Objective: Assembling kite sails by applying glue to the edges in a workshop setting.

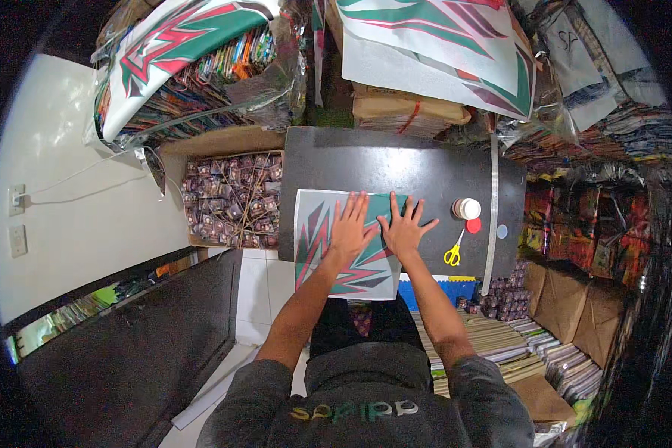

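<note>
A white sheet printed with green, red and dark jagged shapes point(369, 281) lies on the dark tabletop point(366, 153), its lower end reaching past the near edge. Flat on its middle rests my left hand point(349, 233), fingers stretched away from me. My right hand point(404, 233) presses beside it at the sheet's right side, fingers spread. Neither hand grips anything. To the right of my right hand are yellow-handled scissors point(453, 254), a white round container point(467, 208), a red round lid point(473, 225) and a small pale blue disc point(502, 231).
A long metal ruler point(492, 216) lies along the table's right side. Left of the table stands a cardboard box point(178, 151) of small wrapped items. More printed sheets point(425, 45) hang over stacked paper at the back. Stacks of flat sheets point(485, 340) fill the lower right.
</note>
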The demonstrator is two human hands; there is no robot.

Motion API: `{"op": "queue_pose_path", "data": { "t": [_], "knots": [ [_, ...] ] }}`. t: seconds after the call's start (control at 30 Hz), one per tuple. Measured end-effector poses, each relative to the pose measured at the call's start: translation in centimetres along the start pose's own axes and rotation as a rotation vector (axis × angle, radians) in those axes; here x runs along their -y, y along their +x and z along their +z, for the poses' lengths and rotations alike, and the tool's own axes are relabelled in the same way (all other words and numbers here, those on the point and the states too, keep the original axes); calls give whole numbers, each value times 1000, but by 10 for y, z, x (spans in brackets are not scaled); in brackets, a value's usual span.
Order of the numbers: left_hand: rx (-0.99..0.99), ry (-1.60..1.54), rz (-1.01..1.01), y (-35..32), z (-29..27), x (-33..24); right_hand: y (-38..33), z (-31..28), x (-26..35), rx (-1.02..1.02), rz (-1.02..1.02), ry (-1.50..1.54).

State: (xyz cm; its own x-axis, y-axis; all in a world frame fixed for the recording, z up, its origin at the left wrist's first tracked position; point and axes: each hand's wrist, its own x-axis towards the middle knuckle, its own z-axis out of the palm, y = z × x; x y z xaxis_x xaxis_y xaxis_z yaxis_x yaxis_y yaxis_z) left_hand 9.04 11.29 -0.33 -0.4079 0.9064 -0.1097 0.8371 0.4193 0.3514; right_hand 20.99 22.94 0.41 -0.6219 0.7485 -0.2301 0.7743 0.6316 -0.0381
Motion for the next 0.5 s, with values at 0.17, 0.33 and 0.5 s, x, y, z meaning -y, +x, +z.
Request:
{"op": "queue_pose_path", "data": {
  "t": [0.17, 0.33, 0.5],
  "knots": [
    [-62, 0, -91, -12, -14, 35, -2, -5, 1, 1, 2, 16],
    [-150, 238, -373, -25, -25, 69, -1, -9, 1, 29, 2, 35],
    [-175, 111, -260, -16, -17, 51, -1, -9, 1, 21, 2, 28]
  ]
}}
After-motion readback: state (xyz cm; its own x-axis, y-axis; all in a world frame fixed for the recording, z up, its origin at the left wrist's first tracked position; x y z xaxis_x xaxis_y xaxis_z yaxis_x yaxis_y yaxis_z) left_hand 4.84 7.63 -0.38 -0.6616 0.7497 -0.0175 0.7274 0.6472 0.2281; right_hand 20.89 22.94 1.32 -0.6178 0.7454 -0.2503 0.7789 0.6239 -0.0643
